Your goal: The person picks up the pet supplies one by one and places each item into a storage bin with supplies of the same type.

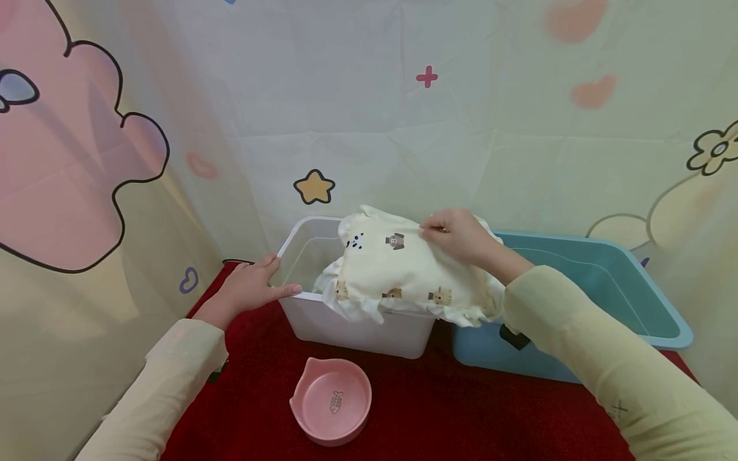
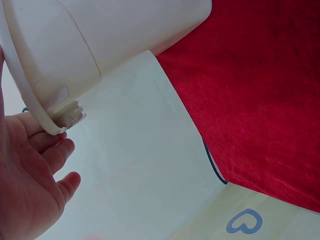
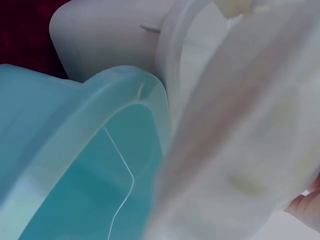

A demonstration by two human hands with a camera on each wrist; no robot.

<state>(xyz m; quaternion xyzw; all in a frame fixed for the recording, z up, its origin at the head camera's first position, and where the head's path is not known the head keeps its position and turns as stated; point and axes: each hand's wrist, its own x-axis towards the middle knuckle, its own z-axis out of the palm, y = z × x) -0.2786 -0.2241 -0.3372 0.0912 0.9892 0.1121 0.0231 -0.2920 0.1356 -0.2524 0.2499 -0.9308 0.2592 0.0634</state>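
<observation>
A small cream pillow [image 1: 403,266] with a ruffled edge and printed animal faces is tilted above the white plastic bin [image 1: 357,326], its right side reaching the blue bin. My right hand [image 1: 461,237] pinches the pillow's upper edge between thumb and fingers. In the right wrist view the pillow [image 3: 240,150] hangs close in front of the camera and hides much of the white bin. At the white bin's left end, my left hand [image 1: 254,288] grips the rim, its thumb along the front edge. The left wrist view shows fingers [image 2: 57,155] curled under that rim.
A blue bin [image 1: 634,288] stands right beside the white one. On the red cloth [image 1: 438,410] in front sits a pink cat-eared bowl [image 1: 331,403] with a fishbone print. A printed curtain [image 1: 357,96] hangs close behind the bins.
</observation>
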